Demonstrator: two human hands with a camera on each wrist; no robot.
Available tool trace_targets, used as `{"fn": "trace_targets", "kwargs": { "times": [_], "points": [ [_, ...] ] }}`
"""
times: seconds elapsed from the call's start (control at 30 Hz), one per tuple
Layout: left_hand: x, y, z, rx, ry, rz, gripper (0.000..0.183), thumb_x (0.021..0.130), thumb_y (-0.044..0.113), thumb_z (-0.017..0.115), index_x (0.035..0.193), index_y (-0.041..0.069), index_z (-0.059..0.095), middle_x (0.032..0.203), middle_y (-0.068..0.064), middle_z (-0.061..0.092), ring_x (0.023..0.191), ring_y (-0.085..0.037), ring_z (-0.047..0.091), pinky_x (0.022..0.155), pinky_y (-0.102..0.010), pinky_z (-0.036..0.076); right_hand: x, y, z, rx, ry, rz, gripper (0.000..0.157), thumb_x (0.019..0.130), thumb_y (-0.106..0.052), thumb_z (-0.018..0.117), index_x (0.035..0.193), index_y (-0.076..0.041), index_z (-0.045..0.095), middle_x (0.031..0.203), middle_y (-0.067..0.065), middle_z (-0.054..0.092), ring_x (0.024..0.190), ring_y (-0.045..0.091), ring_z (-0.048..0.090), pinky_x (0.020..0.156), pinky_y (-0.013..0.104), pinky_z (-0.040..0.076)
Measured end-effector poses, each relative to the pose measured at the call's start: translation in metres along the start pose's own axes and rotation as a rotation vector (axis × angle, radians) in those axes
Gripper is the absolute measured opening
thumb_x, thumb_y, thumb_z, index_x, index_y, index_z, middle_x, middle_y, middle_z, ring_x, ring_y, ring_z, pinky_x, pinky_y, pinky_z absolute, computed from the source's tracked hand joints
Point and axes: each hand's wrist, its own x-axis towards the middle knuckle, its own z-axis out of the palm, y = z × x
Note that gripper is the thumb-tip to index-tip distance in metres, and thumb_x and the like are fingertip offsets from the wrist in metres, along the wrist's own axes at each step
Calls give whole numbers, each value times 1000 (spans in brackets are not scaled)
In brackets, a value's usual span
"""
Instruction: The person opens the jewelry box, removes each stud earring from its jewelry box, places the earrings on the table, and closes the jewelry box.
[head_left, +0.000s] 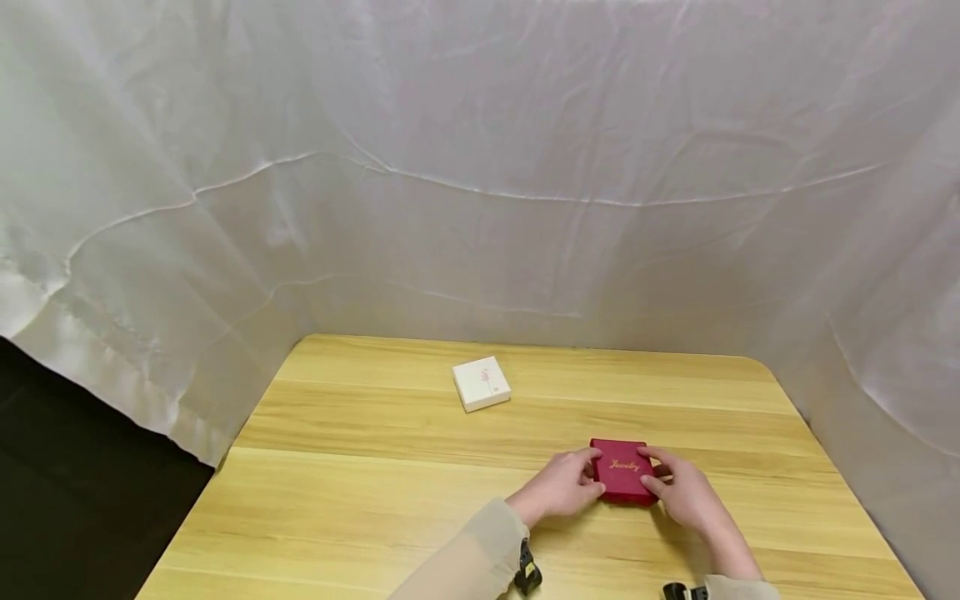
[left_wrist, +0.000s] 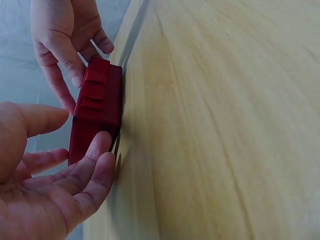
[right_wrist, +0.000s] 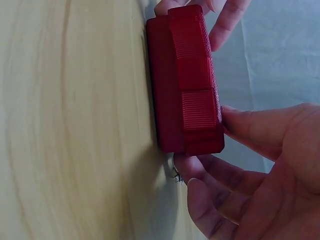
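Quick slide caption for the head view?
Left hand and right hand hold a red "Jewelry" box at a wood-grain table, white box farther back.

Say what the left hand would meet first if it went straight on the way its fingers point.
The red box: the left hand seems to touch its left side, though exact contact is hard to judge. Beyond it, the right hand would likely come next.

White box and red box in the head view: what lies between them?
Only bare wood-grain tabletop lies between the white box and the red box; the head view shows this.
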Motion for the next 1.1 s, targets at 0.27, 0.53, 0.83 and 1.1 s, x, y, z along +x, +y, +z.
{"fn": "trace_targets", "kwargs": {
  "times": [0.27,0.53,0.83,1.1],
  "points": [
    [-1,1,-1,32,-17,6,59,90,17,70,143,5,48,105,-2,66,77,3,56,74,-14,48,-2,1,1,8,5,2,45,93,-6,64,135,3,53,106,24,65,95,36,64,82,52,52],
    [-5,-8,-9,-2,6,5,58,89,18,70,142,7,49,110,-4,63,83,1,57,83,-19,49,-3,-3,-1,10,9,42,53,94,-15,66,139,5,46,113,25,62,102,38,62,87,55,49],
    [-18,-23,-38,-21,82,-2,58,90,19,71,141,2,48,112,-11,62,83,-6,59,77,-20,52,2,-18,2,-33,61,-40,54,92,-17,68,137,5,49,127,33,52,113,50,53,92,62,44],
    [-34,-39,-68,-15,177,-26,57,92,19,69,141,1,48,115,-15,61,86,-12,58,74,-24,51,12,-46,11,-67,79,-106,52,90,-19,70,137,-2,54,133,31,47,114,46,50,92,63,43]
  ]
}}
